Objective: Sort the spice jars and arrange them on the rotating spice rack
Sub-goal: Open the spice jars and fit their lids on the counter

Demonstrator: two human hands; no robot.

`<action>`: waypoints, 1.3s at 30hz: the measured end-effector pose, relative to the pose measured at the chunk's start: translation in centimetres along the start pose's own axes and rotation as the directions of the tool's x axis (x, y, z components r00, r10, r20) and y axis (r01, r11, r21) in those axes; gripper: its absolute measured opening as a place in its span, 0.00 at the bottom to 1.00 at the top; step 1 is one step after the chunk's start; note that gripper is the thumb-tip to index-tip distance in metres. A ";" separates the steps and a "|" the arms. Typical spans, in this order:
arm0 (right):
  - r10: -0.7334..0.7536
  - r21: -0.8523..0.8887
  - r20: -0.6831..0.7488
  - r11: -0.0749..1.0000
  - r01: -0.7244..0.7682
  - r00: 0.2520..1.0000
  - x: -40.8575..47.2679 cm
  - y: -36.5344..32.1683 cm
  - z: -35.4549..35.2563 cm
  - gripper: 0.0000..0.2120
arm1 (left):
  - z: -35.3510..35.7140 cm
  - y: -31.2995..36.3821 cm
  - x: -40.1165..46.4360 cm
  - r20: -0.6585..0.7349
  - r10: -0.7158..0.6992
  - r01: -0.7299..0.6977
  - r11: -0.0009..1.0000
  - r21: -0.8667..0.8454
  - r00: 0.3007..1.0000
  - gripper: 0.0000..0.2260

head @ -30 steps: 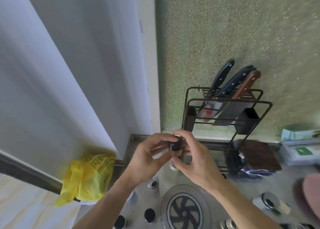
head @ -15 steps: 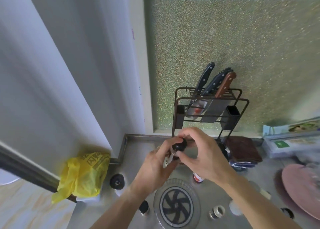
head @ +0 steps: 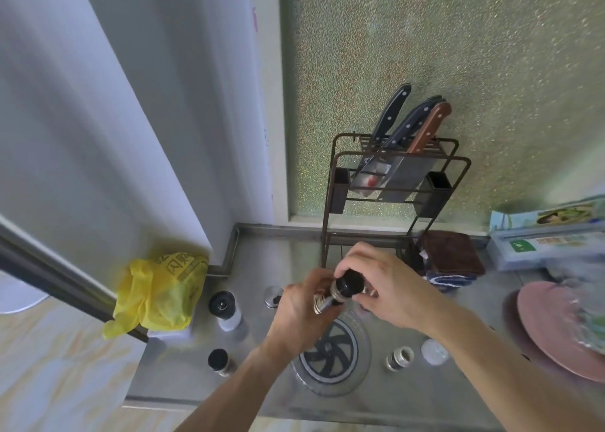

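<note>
Gripping one spice jar [head: 339, 292], left hand [head: 302, 313] at body, right hand [head: 386, 292] on cap.

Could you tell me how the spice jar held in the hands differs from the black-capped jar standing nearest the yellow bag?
The held jar is off the counter and tilted, caught between the left hand and right hand; the jar by the yellow bag stands upright on the steel counter, untouched. The held jar shows a printed label; the standing one looks pale and plain. Both have round black caps.
</note>
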State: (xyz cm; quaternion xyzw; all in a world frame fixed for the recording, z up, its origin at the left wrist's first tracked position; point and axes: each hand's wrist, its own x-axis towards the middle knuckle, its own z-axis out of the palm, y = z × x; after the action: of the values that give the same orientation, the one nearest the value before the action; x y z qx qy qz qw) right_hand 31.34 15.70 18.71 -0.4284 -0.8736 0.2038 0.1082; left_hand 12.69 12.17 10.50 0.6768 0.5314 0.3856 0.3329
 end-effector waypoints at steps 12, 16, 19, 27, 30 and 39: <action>0.181 -0.050 0.055 0.983 -0.178 0.982 -2.3 0.1 3.5 0.19 | 1.8 -0.9 -2.9 0.015 -0.074 0.074 0.996 0.042 0.997 0.21; 0.259 -0.162 -0.003 0.953 -0.256 0.966 -2.5 0.0 4.5 0.27 | 2.1 -1.2 -3.7 0.025 -0.090 0.089 0.995 0.035 0.996 0.19; 0.210 -0.089 0.085 0.975 -0.202 0.974 -2.9 0.3 5.0 0.26 | 2.2 -1.1 -4.1 0.008 -0.095 0.095 0.994 0.047 0.995 0.20; 0.221 -0.092 0.074 0.972 -0.214 0.972 -3.2 0.1 5.9 0.23 | 2.3 -1.2 -4.5 0.004 -0.113 0.113 0.993 0.030 0.994 0.20; 0.287 -0.183 0.027 0.943 -0.277 0.958 -3.2 -0.1 5.8 0.22 | 2.4 -1.4 -4.7 0.024 -0.132 0.131 0.991 0.018 0.991 0.20; 0.271 -0.165 0.010 0.950 -0.265 0.963 -3.4 -0.2 6.1 0.26 | 2.7 -1.7 -4.5 0.016 -0.121 0.121 0.992 0.020 0.993 0.21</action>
State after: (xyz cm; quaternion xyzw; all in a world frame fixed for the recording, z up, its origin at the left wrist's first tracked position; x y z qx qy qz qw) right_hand 31.06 11.30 13.30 -0.5470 -0.8227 0.1516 0.0300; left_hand 13.69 8.03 6.99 0.6497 0.5722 0.3539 0.3538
